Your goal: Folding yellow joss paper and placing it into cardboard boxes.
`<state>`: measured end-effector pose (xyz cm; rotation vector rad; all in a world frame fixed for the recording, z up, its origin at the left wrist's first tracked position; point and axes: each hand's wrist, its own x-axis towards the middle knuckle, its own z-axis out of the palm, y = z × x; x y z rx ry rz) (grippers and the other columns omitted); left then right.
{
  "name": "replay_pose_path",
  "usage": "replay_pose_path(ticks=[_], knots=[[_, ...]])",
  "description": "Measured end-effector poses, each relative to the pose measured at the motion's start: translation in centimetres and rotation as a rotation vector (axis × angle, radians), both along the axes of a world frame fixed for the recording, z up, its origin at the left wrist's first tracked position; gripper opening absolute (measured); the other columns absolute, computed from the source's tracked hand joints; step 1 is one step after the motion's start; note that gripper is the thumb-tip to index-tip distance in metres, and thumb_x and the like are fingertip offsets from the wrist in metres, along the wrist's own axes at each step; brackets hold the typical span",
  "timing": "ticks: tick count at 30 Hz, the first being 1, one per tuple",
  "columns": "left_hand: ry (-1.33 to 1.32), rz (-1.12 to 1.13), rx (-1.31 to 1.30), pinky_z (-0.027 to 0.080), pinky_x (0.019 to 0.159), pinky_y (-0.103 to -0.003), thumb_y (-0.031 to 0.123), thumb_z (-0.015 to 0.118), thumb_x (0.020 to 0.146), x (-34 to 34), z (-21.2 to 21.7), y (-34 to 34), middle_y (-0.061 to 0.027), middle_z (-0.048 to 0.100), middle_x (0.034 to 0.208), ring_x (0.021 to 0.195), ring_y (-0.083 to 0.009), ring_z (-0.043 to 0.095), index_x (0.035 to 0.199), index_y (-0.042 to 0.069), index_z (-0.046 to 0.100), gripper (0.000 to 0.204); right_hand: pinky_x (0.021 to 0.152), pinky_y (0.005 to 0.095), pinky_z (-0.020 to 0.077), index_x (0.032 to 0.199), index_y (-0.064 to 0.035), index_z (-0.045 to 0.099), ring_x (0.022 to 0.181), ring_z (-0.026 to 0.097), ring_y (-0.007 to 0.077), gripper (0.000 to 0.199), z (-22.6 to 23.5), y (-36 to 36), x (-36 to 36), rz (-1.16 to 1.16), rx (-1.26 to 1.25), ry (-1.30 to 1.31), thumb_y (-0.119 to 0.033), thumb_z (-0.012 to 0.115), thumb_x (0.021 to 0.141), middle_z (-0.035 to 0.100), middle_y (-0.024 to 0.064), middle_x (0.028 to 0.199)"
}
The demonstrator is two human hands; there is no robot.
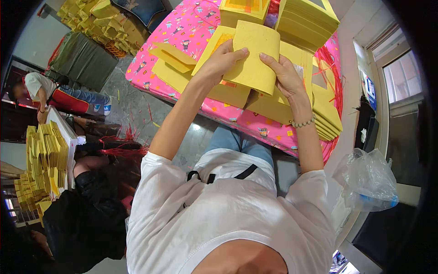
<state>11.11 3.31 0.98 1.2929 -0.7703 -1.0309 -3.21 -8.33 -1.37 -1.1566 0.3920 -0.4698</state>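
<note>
Both my hands hold a folded piece of thick yellow paper (258, 50) above the table. My left hand (223, 61) grips its left side, thumb lying on top of the paper. At the right edge my right hand (286, 75) presses with its thumb, the fingers bent behind; a beaded bracelet circles that wrist. The paper curves over at its right side. Beneath it lie more yellow paper pieces, some with an orange patch. A folded yellow piece (175, 57) stands partly raised to the left of my left hand.
A pink patterned cloth (150, 68) covers the table. Yellow paper stacks (308, 25) stand at its far side, red strings (335, 86) at its right. To the left, people sit and stand by a white table with yellow stacks (48, 150). A clear plastic bag (369, 178) hangs at right.
</note>
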Motion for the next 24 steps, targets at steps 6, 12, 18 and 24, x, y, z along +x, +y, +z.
replay_pose_path(ticks=[6, 12, 18, 24], knots=[[0.003, 0.006, 0.031, 0.047, 0.086, -0.032, 0.016, 0.053, 0.093, -0.4, 0.3, 0.2, -0.0113, 0.059, 0.114, 0.102, -0.0181, 0.058, 0.122, -0.001, 0.047, 0.035, 0.084, 0.0266, 0.0503, 0.12, 0.0052, 0.05, 0.098, 0.06, 0.0144, 0.044, 0.0, 0.1, -0.2, -0.019, -0.064, 0.006, -0.019, 0.066, 0.087, 0.06, 0.011, 0.112], [0.031, -0.011, -0.001, 0.047, 0.085, -0.028, 0.017, 0.055, 0.092, -0.5, 0.1, 0.8, -0.0076, 0.059, 0.112, 0.101, -0.014, 0.058, 0.124, 0.0, 0.048, 0.036, 0.083, 0.0265, 0.0495, 0.118, 0.003, 0.053, 0.096, 0.06, 0.0137, 0.039, 0.6, 1.2, -0.5, -0.075, -0.255, -0.031, -0.014, 0.067, 0.085, 0.062, 0.0096, 0.11], [-0.023, 0.072, -0.257, 0.045, 0.089, -0.029, 0.013, 0.053, 0.093, -2.5, -1.0, 1.4, -0.0083, 0.058, 0.116, 0.105, -0.0136, 0.056, 0.127, -0.001, 0.043, 0.038, 0.083, 0.0257, 0.0484, 0.12, 0.0022, 0.05, 0.096, 0.059, 0.0117, 0.041, 1.4, 2.5, -1.4, -0.127, -0.393, -0.079, -0.008, 0.067, 0.084, 0.062, 0.0075, 0.109], [-0.124, 0.122, -0.445, 0.043, 0.092, -0.028, 0.007, 0.051, 0.093, -4.1, -1.7, 2.5, -0.0097, 0.053, 0.121, 0.11, -0.0135, 0.051, 0.13, -0.001, 0.038, 0.04, 0.082, 0.0257, 0.0484, 0.119, 0.0009, 0.051, 0.095, 0.058, 0.0109, 0.04, 1.2, 3.3, -2.6, -0.122, -0.387, -0.13, -0.011, 0.067, 0.085, 0.062, 0.0071, 0.109]])
